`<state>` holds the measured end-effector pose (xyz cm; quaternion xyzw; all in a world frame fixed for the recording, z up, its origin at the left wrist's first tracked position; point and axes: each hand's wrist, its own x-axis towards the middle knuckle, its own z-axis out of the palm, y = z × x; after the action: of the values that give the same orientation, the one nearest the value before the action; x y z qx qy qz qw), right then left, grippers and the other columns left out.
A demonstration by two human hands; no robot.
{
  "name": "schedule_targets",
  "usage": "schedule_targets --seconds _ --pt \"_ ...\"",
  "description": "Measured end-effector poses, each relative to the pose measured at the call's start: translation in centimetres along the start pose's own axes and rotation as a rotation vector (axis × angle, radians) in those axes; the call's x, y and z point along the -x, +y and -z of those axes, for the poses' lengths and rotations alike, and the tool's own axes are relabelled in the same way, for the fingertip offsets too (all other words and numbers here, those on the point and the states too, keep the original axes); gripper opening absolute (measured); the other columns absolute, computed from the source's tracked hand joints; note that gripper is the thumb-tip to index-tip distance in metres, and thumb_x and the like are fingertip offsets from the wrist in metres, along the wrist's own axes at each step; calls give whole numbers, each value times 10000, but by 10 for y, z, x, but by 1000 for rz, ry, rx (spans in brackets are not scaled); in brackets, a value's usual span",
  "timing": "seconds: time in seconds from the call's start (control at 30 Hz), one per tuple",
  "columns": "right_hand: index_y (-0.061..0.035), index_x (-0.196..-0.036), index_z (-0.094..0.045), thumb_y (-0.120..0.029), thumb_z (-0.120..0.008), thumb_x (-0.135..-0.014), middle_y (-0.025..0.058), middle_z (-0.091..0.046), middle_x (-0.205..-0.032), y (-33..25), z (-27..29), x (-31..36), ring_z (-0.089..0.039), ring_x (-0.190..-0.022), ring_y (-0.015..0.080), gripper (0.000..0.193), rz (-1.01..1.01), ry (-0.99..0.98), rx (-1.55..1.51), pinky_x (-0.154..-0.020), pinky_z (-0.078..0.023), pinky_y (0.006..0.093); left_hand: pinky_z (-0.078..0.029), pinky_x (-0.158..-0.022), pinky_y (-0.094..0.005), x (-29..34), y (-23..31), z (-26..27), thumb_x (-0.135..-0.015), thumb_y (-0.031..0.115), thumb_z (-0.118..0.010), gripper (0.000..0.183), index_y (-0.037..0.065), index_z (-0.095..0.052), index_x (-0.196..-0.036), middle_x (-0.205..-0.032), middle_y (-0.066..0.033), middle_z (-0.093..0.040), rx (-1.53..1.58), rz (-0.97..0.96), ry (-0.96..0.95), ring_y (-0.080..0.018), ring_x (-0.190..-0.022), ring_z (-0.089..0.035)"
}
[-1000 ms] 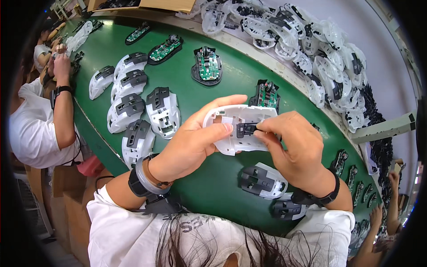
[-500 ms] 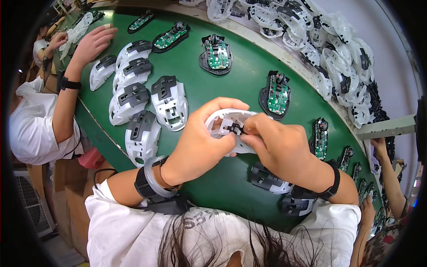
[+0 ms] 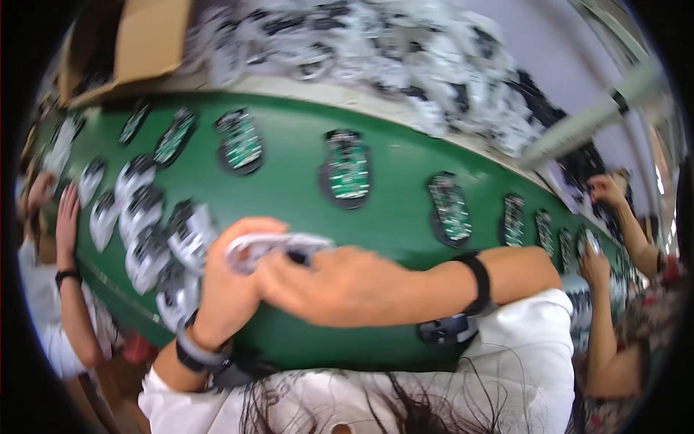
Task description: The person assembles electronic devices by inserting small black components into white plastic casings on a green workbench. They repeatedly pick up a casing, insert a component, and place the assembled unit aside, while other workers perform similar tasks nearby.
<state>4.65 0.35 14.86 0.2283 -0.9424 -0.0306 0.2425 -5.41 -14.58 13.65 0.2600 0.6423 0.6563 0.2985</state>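
Observation:
Above the green bench, my left hand [image 3: 233,278] wraps round a white computer-mouse top shell [image 3: 273,239], its hollow side facing up. My right hand [image 3: 336,286] reaches across it, the fingers bent down at the shell's inside. A small dark part [image 3: 297,257] shows beside those fingers; motion blur hides its shape and whether they grip it. Several white-and-grey mouse shells [image 3: 191,233] lie to the left of my left hand. Beyond my hands, green circuit boards on black mouse bases [image 3: 348,172] stand in a spaced row.
White shells lie heaped along the back ledge [image 3: 347,58], beside a cardboard box [image 3: 153,40]. A pale beam [image 3: 589,119] crosses at the right. Co-workers' hands show at the left [image 3: 66,217] and right [image 3: 606,190]. A dark mouse shell [image 3: 447,330] lies below my right forearm.
The head view has shifted, bringing the cardboard box into sight. My hands and the shell sit further left in the picture. My right forearm now lies more sideways, its hand covering more of the shell.

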Motion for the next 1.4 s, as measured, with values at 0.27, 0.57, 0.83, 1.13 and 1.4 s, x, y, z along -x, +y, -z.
schedule_targets --seconds 0.27,0.57,0.83,1.13,1.4 --pt "-17 -1023 -575 -127 -523 -816 73 -591 -880 50 70 82 -567 -593 160 241 202 343 -193 -492 -445 278 -551 -753 -343 -2 -8 16 -673 -31 -636 546 34 -454 -1184 -1238 -162 -540 272 218 -75 -239 -995 -613" --pt "-16 -1033 -571 -161 -509 -866 213 -642 -973 327 107 376 -618 -925 368 230 -1306 341 384 -796 -481 425 -586 -686 -441 -24 -8 5 -647 213 -751 757 17 -392 -1284 -1422 -238 -306 668 274 -575 -382 -1040 -573" --pt "2 -1173 -567 -238 -529 -884 255 -585 -1128 391 63 399 -545 -1085 368 377 -1274 -224 116 -940 -422 374 -544 -789 -471 -44 -8 5 -712 337 -648 659 -30 -430 -1213 -1157 -285 -563 500 392 -580 -382 -950 -633" --pt "3 -1108 -612 -220 -506 -915 225 -632 -1058 272 108 387 -605 -1013 320 314 -1332 215 28 -887 -455 379 -471 -769 -437 -9 -3 -16 -864 719 -210 783 -1 -468 -1031 -818 -298 -626 494 741 -672 -397 -863 -601" --pt "-25 -1013 -654 -95 -704 -725 166 -657 -838 241 96 391 -640 -810 307 300 -1396 -10 323 -752 -496 375 -262 -1058 -360 48 28 -31 -697 354 -786 1037 -5 -161 -1443 -1394 -161 -369 216 598 -1111 -246 -1253 -405"
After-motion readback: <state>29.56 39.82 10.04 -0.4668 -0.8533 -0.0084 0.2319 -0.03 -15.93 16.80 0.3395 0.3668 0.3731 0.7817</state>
